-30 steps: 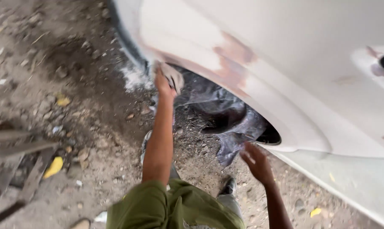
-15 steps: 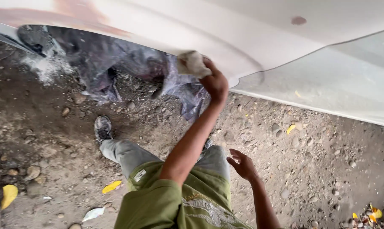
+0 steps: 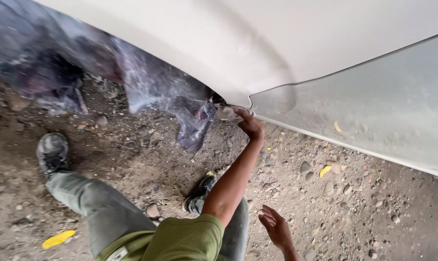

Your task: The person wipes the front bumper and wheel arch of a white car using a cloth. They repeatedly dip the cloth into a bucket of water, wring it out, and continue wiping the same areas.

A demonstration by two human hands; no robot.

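**Rag pressed to the lower edge of the wheel arch**

The person crouches beside a white car body panel (image 3: pixel 286 43), looking down over their own arms; the left hand (image 3: pixel 252 126) reaches forward and up, fingers curled closed around a pale rag (image 3: pixel 227 113), which sits bunched against the bottom corner of the wheel arch, right where the arch lip meets the seam of the grey, dusty lower panel (image 3: pixel 369 111); the rag touches the panel edge, and part of it is tucked under the hand, so its full shape cannot be made out. The right hand (image 3: pixel 276 227) hangs low near the bottom of the view, well apart from the car, fingers spread and loosely open, holding nothing; it hovers above the stony ground (image 3: pixel 335 203).

Inside the arch, a sheet of translucent plastic film (image 3: pixel 156 92), greyish-purple and crumpled, hangs down and trails onto the dirt just beside the rag; what lies behind it is too dark to tell. A green sleeve (image 3: pixel 185 239) covers the left shoulder; grey trousers (image 3: pixel 93 203) stretch out to a worn dark shoe (image 3: pixel 52 151) planted on the dirt to the left, and a second shoe (image 3: pixel 203 188) shows under the left forearm. Yellow leaves lie scattered about, one (image 3: pixel 58 239) near the trouser leg and another (image 3: pixel 325 170) below the lower panel.
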